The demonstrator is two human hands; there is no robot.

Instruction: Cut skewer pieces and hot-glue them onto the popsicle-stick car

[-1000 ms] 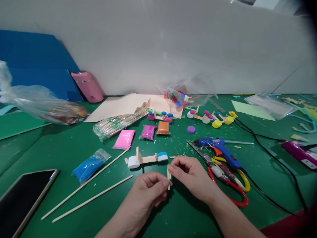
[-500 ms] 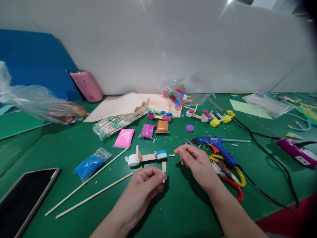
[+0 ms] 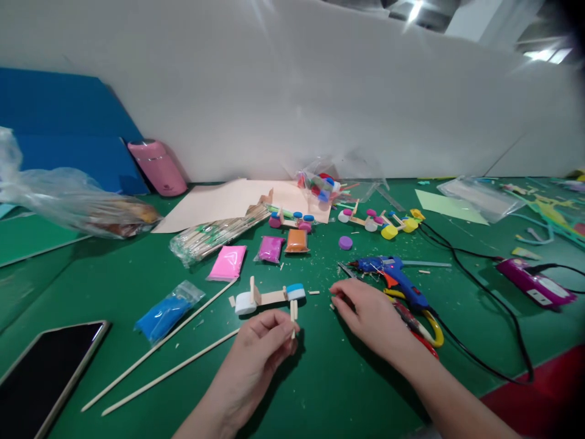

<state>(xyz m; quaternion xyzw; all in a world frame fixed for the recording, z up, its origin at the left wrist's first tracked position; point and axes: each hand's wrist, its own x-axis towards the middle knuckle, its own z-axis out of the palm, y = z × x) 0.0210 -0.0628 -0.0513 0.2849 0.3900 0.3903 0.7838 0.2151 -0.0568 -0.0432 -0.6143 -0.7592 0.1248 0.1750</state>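
My left hand (image 3: 267, 344) pinches short wooden stick pieces (image 3: 293, 312) upright between thumb and fingers. Just beyond it lies a small toy car (image 3: 273, 297) made of a craft stick, with white and blue caps as wheels. My right hand (image 3: 365, 308) hovers low over the table, thumb and forefinger apart with nothing seen between them. Tiny wood scraps (image 3: 331, 306) lie by its fingertips. Another short stick piece (image 3: 314, 292) rests between the car and that hand. Right of my right hand are a blue glue gun (image 3: 404, 280) and scissors (image 3: 436, 329), partly covered by the hand.
Two long wooden sticks (image 3: 169, 373), a phone (image 3: 48, 372) and a blue clay packet (image 3: 168, 311) lie left. Behind are more clay packets (image 3: 227, 263), bundled sticks (image 3: 214, 235), a purple cap (image 3: 345, 242) and finished cars (image 3: 292, 221). A black cord (image 3: 484, 305) curves along the right.
My right hand has lowered toward the table, its fingers now pointing down and left. My left hand still holds the stick pieces, slightly nearer the car. The view has tilted up a little.
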